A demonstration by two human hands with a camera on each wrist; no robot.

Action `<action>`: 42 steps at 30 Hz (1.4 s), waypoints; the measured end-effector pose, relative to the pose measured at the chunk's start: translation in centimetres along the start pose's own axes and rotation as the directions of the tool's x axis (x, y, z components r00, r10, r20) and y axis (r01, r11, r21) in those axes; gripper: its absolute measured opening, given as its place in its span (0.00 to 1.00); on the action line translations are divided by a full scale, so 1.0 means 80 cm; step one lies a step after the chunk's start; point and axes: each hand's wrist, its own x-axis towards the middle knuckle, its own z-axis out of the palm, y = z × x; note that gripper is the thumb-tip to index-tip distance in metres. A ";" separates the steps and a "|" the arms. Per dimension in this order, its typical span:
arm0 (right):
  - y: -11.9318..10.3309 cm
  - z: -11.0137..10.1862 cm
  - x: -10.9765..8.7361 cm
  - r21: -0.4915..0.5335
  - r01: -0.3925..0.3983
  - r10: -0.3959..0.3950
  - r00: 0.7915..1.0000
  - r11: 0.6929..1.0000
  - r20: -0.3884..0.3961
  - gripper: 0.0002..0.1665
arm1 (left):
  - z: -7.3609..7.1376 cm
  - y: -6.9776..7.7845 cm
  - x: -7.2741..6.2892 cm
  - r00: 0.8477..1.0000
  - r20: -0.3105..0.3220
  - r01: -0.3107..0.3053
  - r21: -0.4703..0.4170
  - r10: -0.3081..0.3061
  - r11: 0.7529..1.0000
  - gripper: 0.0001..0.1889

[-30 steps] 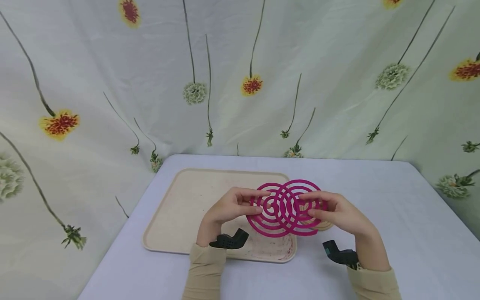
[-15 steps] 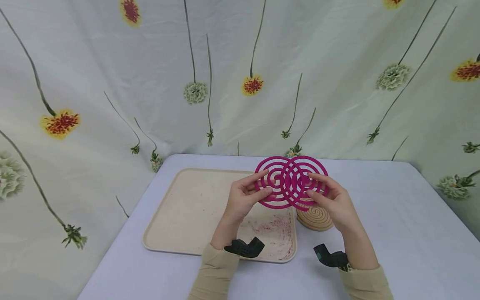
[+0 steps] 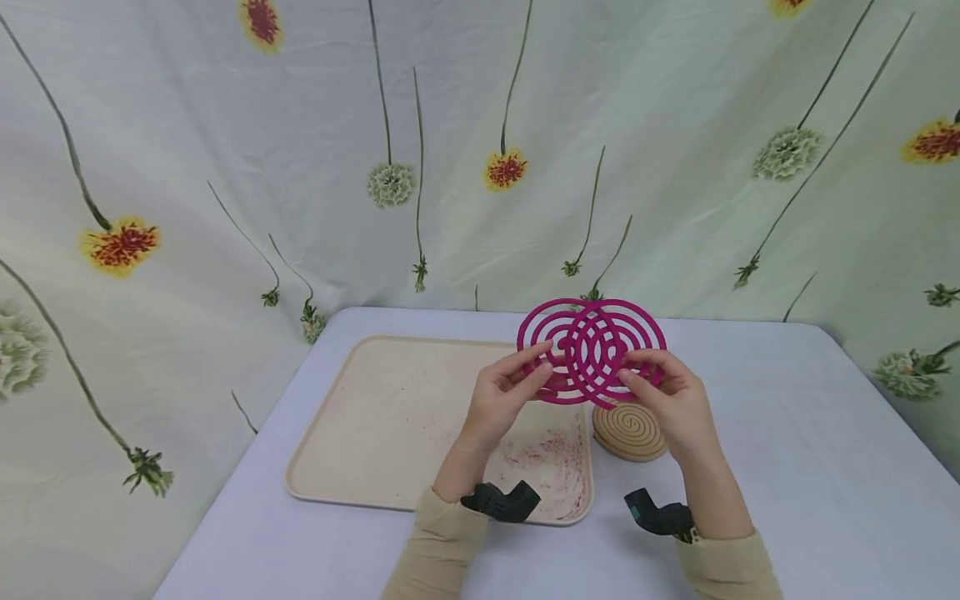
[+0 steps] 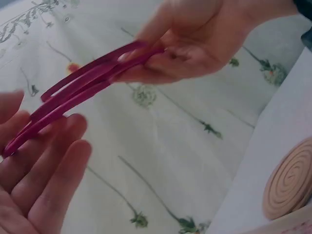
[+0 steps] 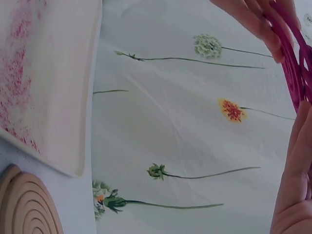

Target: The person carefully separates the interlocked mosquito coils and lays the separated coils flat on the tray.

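Note:
In the head view, two thin magenta mosquito coils (image 3: 596, 346) overlap side by side, raised above the table and facing the camera. My left hand (image 3: 498, 400) pinches the outer part of the left coil between thumb and fingers. On the other side, my right hand (image 3: 678, 404) pinches the right coil in the same way. The left wrist view catches the coils (image 4: 80, 90) nearly edge-on, slightly spread apart in layers. Only part of the coils (image 5: 292, 73) fits in the right wrist view.
A beige tray (image 3: 397, 417) with reddish-pink smears at its right end lies on the white-covered table (image 3: 757, 417). Against its right side sits a stack of tan spiral coils (image 3: 632, 433). A flower-printed cloth (image 3: 675, 108) hangs behind the table. Black wrist devices sit on both wrists.
Both hands have lifted the magenta coils up and away from over the tray and tan stack, then slightly to the right. The tan stack is now uncovered.

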 end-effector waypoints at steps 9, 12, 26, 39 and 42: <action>-0.004 -0.020 0.000 -0.109 0.026 0.004 0.964 0.994 0.266 0.19 | -0.045 0.013 -0.002 0.947 0.314 0.016 0.150 -0.063 0.989 0.19; -0.003 -0.028 0.002 -0.169 0.012 0.052 0.927 0.986 0.371 0.22 | -0.050 0.015 -0.002 0.929 0.356 0.031 0.201 -0.102 0.979 0.18; 0.000 -0.044 0.006 -0.215 -0.025 0.147 0.804 0.976 0.577 0.25 | -0.049 0.015 -0.002 0.909 0.380 0.065 0.280 -0.173 0.958 0.19; 0.000 -0.001 0.005 -0.035 -0.137 0.140 0.984 0.990 0.111 0.30 | -0.005 -0.002 0.003 0.985 -0.171 0.046 0.053 -0.036 0.998 0.21; 0.000 0.008 0.004 0.046 -0.171 0.170 0.985 0.984 0.009 0.30 | 0.002 -0.004 0.005 0.985 -0.172 -0.007 -0.006 0.006 1.000 0.23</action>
